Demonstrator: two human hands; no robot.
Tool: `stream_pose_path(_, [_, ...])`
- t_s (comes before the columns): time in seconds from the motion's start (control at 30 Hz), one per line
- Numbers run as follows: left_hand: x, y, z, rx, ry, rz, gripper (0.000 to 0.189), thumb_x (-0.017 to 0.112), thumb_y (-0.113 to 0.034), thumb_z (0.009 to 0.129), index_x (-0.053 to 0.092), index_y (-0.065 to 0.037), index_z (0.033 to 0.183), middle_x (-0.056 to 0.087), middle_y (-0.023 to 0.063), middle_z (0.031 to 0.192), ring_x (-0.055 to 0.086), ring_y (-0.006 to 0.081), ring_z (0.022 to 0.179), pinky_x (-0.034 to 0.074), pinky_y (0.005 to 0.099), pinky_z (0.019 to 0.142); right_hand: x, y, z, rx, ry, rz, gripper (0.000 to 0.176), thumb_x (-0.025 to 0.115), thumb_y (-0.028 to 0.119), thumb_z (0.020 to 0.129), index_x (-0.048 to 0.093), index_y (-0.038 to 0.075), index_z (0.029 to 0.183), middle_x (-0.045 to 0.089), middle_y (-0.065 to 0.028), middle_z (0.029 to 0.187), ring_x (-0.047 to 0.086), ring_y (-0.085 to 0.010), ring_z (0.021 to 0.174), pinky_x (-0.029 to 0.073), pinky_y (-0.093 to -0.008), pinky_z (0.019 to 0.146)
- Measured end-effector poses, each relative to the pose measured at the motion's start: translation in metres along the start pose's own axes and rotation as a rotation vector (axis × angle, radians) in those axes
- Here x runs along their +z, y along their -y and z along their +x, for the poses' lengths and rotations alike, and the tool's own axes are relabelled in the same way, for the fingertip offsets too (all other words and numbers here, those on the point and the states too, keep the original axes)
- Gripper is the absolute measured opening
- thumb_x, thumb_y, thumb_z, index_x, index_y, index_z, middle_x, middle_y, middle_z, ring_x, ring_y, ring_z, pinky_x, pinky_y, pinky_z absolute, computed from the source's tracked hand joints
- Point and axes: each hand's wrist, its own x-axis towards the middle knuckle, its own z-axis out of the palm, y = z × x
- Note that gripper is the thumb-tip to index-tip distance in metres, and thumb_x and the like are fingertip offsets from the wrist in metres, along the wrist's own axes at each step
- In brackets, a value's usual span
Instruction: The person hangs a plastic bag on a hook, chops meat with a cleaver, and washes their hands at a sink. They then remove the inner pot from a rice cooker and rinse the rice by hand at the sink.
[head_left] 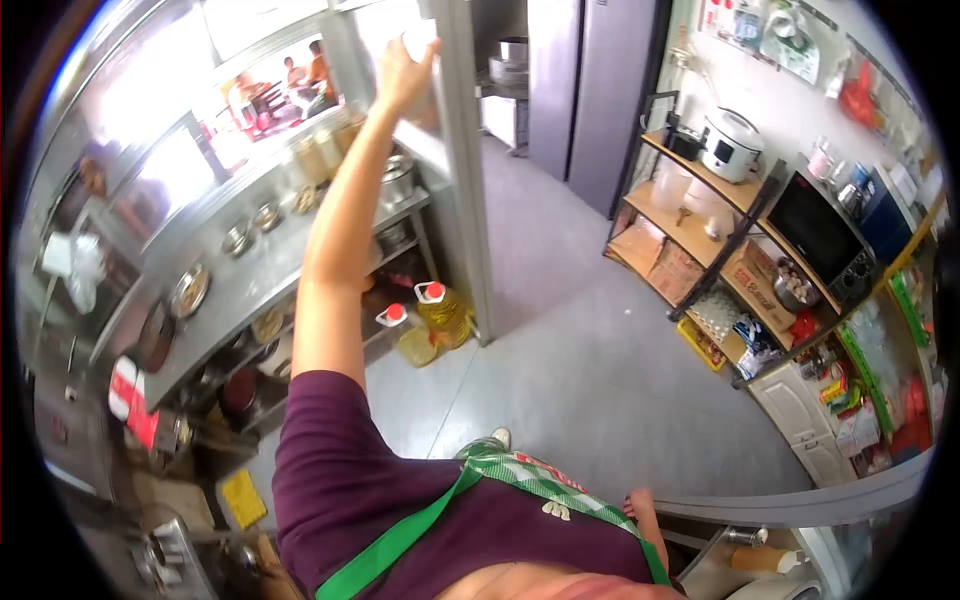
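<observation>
Along the left wall ran a steel worktop (pixel 250 275) with four small metal bowls (pixel 190 290) in a row and one pot (pixel 397 180) at its far end. Above the pot, the left hand (pixel 400 75) was stretched high at full arm's length. Its fingers were curled round a white object (pixel 420 40) just beside the steel post (pixel 465 200). The object was too washed out by light to name. By my reading the step was a high reach with the grip already made. Any next move would call for a steady hold and a path clear of the post. On the floor at the post's foot stood two oil bottles (pixel 440 312), both red-capped. Low at the hip, the right hand (pixel 640 503) showed only its back and held nothing visible. I could not tell whether it was open or closed. Further right, wooden shelves (pixel 690 215) carried one rice cooker (pixel 730 145) and one microwave (pixel 815 230).
</observation>
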Motion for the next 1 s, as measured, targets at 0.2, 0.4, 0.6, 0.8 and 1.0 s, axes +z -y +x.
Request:
stream_pose_path(0.2, [0.083, 0.086, 0.107, 0.615, -0.302, 0.949, 0.024, 0.049, -0.035, 0.081, 0.058, -0.017, 0.096, 0.058, 0.0071, 0.089, 0.056, 0.0216, 0.076, 0.047, 0.0357, 0.059, 0.019, -0.046, 0.029, -0.259, -0.069, -0.29, 0.021, 0.044, 0.013, 0.078, 0.056, -0.004, 0.082, 0.06, -0.017, 0.07, 0.057, -0.0259, 0.048, 0.046, -0.0364, 0.042])
stream_pose_path(0.4, [0.102, 0.11, 0.112, 0.467, -0.399, 0.214, 0.033, 0.045, -0.029, 0.087, 0.062, -0.003, 0.099, 0.055, 0.0134, 0.113, 0.054, 0.028, 0.099, 0.042, 0.0347, 0.086, 0.007, 0.012, -0.043, 0.223, -0.092, 0.193, 0.025, 0.047, 0.016, 0.079, 0.059, -0.005, 0.082, 0.062, -0.0167, 0.075, 0.059, -0.0238, 0.055, 0.048, -0.0365, 0.046])
stream_pose_path(0.6, [0.202, -0.042, -0.082, 0.334, -0.281, -0.136, 0.023, 0.048, -0.014, 0.086, 0.053, 0.003, 0.101, 0.056, 0.0155, 0.097, 0.053, 0.029, 0.088, 0.042, 0.0368, 0.079, -0.001, -0.074, 0.073, 0.028, 0.105, -0.205, 0.026, 0.044, 0.017, 0.077, 0.06, -0.003, 0.079, 0.062, -0.0154, 0.076, 0.062, -0.0239, 0.061, 0.049, -0.036, 0.048])
stream_pose_path(0.8, [0.358, -0.037, -0.426, -0.17, 1.536, -0.207, 0.036, 0.046, -0.01, 0.082, 0.044, 0.002, 0.116, 0.047, 0.0193, 0.112, 0.046, 0.0283, 0.102, 0.037, 0.0372, 0.086, -0.114, 0.02, 0.128, 0.107, -0.079, 0.12, 0.019, 0.043, 0.02, 0.077, 0.055, 0.006, 0.081, 0.057, -0.0097, 0.066, 0.055, -0.0209, 0.049, 0.044, -0.0352, 0.042])
stream_pose_path(1.0, [0.373, -0.101, -0.581, -0.421, 2.135, -0.197, 0.032, 0.046, -0.013, 0.082, 0.047, 0.001, 0.111, 0.05, 0.0173, 0.106, 0.048, 0.0258, 0.094, 0.039, 0.0351, 0.078, -0.226, 0.091, 0.152, -0.046, -0.419, 0.124, 0.018, 0.052, 0.021, 0.077, 0.06, 0.007, 0.083, 0.06, -0.0075, 0.069, 0.057, -0.0189, 0.061, 0.046, -0.0341, 0.056])
